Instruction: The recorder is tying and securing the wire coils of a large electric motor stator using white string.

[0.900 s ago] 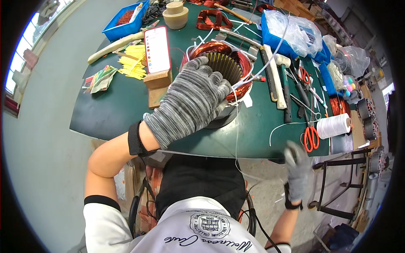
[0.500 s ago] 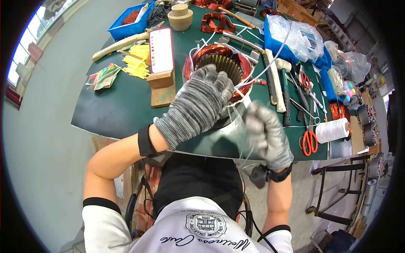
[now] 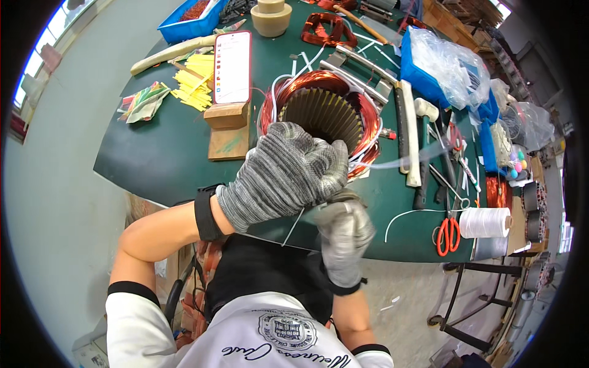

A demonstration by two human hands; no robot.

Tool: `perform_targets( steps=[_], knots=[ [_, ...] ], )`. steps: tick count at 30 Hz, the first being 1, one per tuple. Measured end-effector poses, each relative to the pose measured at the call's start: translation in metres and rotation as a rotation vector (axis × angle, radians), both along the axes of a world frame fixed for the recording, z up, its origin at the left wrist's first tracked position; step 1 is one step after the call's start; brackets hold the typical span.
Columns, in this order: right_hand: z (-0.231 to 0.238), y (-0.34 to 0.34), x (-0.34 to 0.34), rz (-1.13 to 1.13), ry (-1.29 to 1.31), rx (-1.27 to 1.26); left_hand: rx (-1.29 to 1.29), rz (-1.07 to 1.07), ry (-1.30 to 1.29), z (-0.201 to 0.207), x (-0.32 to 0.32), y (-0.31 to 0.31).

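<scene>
A motor stator (image 3: 319, 116) with a slotted core and red-brown copper windings (image 3: 372, 119) stands on the green table. My left hand (image 3: 294, 172), in a grey striped knit glove, lies over its near rim with curled fingers gripping there. The fingertips and what lies under them are partly hidden. Just below, my right hand (image 3: 345, 230), in the same kind of glove, is closed and blurred by motion; whatever it holds does not show. A translucent white strip (image 3: 399, 162) sweeps rightward from the stator's near right side, smeared. A thin white cord (image 3: 293, 228) hangs beside the right hand.
A phone (image 3: 233, 67) leans on a wooden stand (image 3: 228, 132), beside yellow strips (image 3: 195, 83). At right lie a hammer (image 3: 423, 147), orange-handled scissors (image 3: 448, 236) and a white thread spool (image 3: 485, 222). Blue bins (image 3: 420, 80) and copper coils (image 3: 329, 29) sit farther back.
My right hand has moved left, in close below my left hand. The white strip now swings out to the right. My left hand stays at the stator's near rim, its fingers more curled.
</scene>
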State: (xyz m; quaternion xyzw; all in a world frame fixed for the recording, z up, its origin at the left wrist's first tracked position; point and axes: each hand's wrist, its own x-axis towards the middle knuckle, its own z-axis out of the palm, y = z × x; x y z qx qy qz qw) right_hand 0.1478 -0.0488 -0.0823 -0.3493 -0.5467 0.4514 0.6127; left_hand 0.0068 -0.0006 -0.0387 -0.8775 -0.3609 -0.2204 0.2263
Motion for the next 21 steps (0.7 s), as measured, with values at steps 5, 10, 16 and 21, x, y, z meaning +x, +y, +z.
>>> perform_targets(
  steps=[5, 10, 16, 21],
  knots=[
    [-0.021, 0.02, 0.01, 0.125, 0.063, 0.003, -0.163, -0.002, -0.21, 0.013, 0.004, 0.002],
    [-0.018, 0.016, 0.042, 0.539, 0.948, -0.408, -0.216, 0.112, -0.318, 0.01, 0.017, -0.002],
    [-0.026, -0.022, 0.026, 0.328, 0.528, -0.859, -0.189, 0.112, -0.287, 0.013, 0.014, -0.005],
    [-0.046, -0.053, 0.089, 0.381, 0.869, -0.831, -0.083, 0.041, -0.291, 0.007, 0.011, -0.002]
  ],
)
